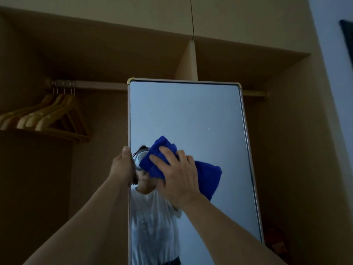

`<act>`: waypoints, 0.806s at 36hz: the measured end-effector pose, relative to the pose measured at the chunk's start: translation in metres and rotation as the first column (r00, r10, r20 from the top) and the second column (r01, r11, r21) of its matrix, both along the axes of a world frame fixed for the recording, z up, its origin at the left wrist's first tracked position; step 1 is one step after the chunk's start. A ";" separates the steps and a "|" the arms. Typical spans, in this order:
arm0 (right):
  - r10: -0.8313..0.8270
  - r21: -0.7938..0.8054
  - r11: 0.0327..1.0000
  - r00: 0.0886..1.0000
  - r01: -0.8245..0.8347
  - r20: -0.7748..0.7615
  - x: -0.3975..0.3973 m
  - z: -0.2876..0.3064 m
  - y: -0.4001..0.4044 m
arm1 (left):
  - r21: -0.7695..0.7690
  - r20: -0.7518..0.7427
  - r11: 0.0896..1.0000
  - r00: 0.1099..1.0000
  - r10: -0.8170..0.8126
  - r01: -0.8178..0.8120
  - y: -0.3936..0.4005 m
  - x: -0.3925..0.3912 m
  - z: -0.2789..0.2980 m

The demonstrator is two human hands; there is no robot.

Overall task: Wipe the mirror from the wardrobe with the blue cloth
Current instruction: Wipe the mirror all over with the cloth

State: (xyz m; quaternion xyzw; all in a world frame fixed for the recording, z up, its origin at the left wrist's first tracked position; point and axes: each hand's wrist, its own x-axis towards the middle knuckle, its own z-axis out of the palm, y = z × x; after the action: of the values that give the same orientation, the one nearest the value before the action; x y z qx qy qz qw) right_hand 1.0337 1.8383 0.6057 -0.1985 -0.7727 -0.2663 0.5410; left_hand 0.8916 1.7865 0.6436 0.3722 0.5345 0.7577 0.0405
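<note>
A tall mirror (191,111) in a thin pale frame stands upright in front of the open wardrobe, filling the middle of the head view. My left hand (122,165) grips the mirror's left edge about halfway up. My right hand (175,175) presses a bunched blue cloth (208,176) flat against the glass in the lower left part. The cloth sticks out above and to the right of my fingers. The glass reflects a person in a white shirt and a pale wall.
The brown wardrobe (219,60) has a top shelf with a vertical divider. Several wooden hangers (47,115) hang from a rail at the left. A pale wall (332,73) lies to the right, with a dark object at its edge.
</note>
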 end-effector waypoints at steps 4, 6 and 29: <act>-0.026 -0.094 0.995 0.997 0.018 -0.079 -0.007 0.043 -0.007 | 0.033 -0.001 0.997 0.998 -0.066 0.066 -0.001 -0.001 -0.003; -0.063 -0.101 0.994 0.991 0.051 -0.121 -0.016 0.065 -0.008 | 0.019 -0.013 0.996 0.996 -0.090 0.090 -0.003 0.000 -0.004; 0.094 0.046 0.995 0.996 -0.094 -0.006 -0.020 0.015 -0.011 | 0.030 0.167 0.972 0.958 -0.233 0.231 0.001 -0.008 -0.004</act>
State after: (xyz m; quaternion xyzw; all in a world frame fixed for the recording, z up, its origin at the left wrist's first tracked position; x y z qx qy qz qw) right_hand 1.0136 1.8269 0.6210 -0.1506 -0.7725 -0.2574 0.5606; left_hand 0.8835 1.7876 0.6393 0.3667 0.4778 0.7794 0.1726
